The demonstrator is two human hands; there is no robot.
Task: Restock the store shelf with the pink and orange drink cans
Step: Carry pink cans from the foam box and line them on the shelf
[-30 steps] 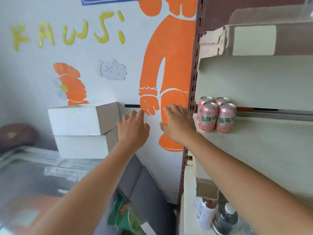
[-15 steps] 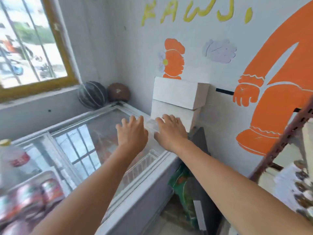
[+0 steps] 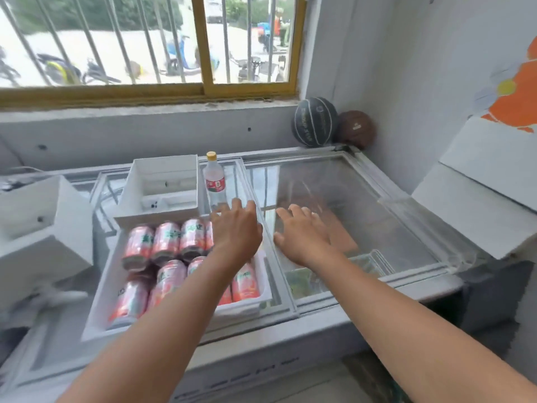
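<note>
Several pink and orange drink cans [image 3: 165, 242] lie on their sides in a white box [image 3: 98, 309] on top of a glass-lidded chest freezer [image 3: 363, 205]. My left hand [image 3: 236, 231] hovers over the box's far right corner, fingers spread and relaxed, holding nothing. My right hand [image 3: 305, 234] is stretched out over the freezer's glass lid just right of the box, fingers straight, also empty. The store shelf is out of view.
An empty white box [image 3: 162, 190] stands behind the can box, with a clear water bottle [image 3: 214, 181] beside it. Another white box [image 3: 37, 219] sits at the left. Two balls [image 3: 315, 122] rest in the far corner under a barred window. White boxes [image 3: 479, 181] are stacked at the right.
My view has swung left from the shelf and the painted wall to the freezer. Both empty hands have travelled with it and now reach over the can box and the glass lid.
</note>
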